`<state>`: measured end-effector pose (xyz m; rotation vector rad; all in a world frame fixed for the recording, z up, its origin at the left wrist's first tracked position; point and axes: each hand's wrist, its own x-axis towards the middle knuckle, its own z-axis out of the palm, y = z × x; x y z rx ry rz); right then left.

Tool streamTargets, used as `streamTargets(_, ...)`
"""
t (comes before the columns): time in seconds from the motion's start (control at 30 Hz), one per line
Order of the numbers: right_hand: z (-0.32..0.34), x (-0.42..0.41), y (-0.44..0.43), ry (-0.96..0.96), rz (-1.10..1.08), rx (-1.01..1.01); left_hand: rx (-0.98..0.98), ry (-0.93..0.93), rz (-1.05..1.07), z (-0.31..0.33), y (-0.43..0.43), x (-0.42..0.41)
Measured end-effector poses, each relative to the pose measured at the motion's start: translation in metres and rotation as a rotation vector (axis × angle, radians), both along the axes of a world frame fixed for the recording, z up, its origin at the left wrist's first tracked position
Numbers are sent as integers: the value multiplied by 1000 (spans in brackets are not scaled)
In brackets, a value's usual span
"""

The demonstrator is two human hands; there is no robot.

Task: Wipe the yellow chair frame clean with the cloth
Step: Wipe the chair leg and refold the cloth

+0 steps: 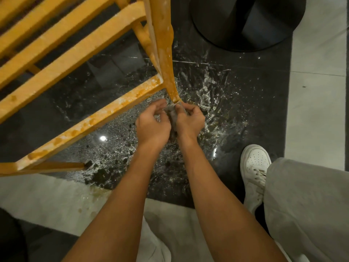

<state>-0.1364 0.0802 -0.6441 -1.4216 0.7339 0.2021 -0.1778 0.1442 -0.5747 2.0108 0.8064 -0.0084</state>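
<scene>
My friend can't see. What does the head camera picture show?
A left hand and right hand grip a crumpled grey cloth beside the leg of a dirty yellow chair frame, above a splattered black floor. A white sneaker stands nearby.

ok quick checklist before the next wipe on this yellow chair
1. Cloth held: left hand and right hand both grip the grey cloth. ok
2. Cloth on the frame: it sits right at the foot of the chair leg, but contact is unclear. cannot tell
3. Clean side of cloth facing out: it is bunched and mostly hidden between the hands. cannot tell
4. Lower rail clean: white residue and darker blotches along it. not ok
5. Leg clean: pale streaks run down it. not ok
6. Floor under the chair: splashes and dark crumbs around the leg's foot. not ok
</scene>
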Motion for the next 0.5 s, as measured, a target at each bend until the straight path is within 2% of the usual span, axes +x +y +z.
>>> streamTargets(0.07, 4, 2, -5, 22, -62, 21, 106, -30, -49, 13, -6, -12)
streamTargets(0.3, 17, -1, 7, 27, -51, 113, 460, -357, -136, 44, 3, -19)
streamTargets(0.5, 21, -2, 12, 3, -84, 144, 740, -341, -136, 48, 15, 4)
